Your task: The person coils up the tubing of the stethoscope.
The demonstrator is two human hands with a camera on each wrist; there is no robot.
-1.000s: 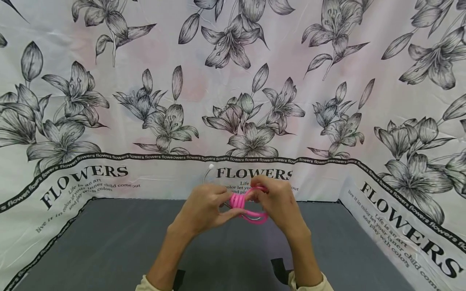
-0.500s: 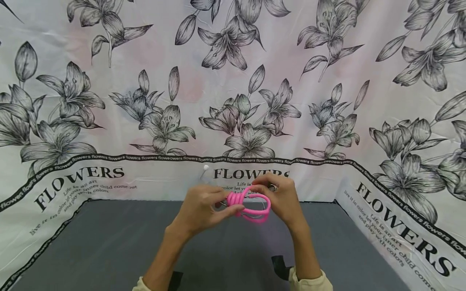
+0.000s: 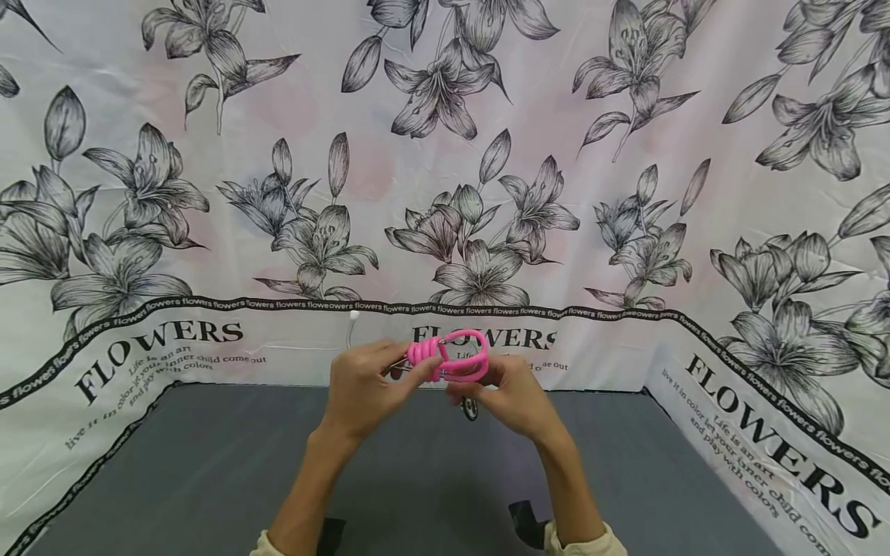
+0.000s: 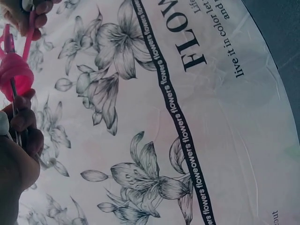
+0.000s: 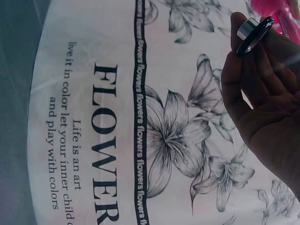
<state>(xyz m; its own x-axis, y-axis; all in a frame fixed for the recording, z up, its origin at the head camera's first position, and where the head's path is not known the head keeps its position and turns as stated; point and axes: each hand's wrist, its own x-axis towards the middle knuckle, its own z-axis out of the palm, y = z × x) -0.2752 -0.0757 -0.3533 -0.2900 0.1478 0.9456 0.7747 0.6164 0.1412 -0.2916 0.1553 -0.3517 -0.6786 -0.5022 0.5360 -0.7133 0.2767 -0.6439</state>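
Observation:
A pink stethoscope is held up between both hands, its tubing (image 3: 424,353) wound in several turns around the metal ear tubes. My left hand (image 3: 365,386) pinches the wound bundle between thumb and fingers. One white ear tip (image 3: 354,315) sticks up beyond that hand; another ear tip (image 4: 3,123) shows near it in the left wrist view. To the right, my right hand (image 3: 518,398) holds the free end of the tubing below a pink loop (image 3: 480,355). From its fingers hangs the round black-rimmed chest piece (image 3: 470,409), seen edge-on in the right wrist view.
A dark grey table (image 3: 431,471) lies beneath the hands. Behind and at both sides stands a white flower-printed cloth (image 3: 306,262). Dark straps (image 3: 526,525) sit by the wrists at the sleeves.
The right hand has drawn the tubing end and chest piece down below the loop, and the chest piece now shows clearly. The left hand has tilted the bundle slightly up and left.

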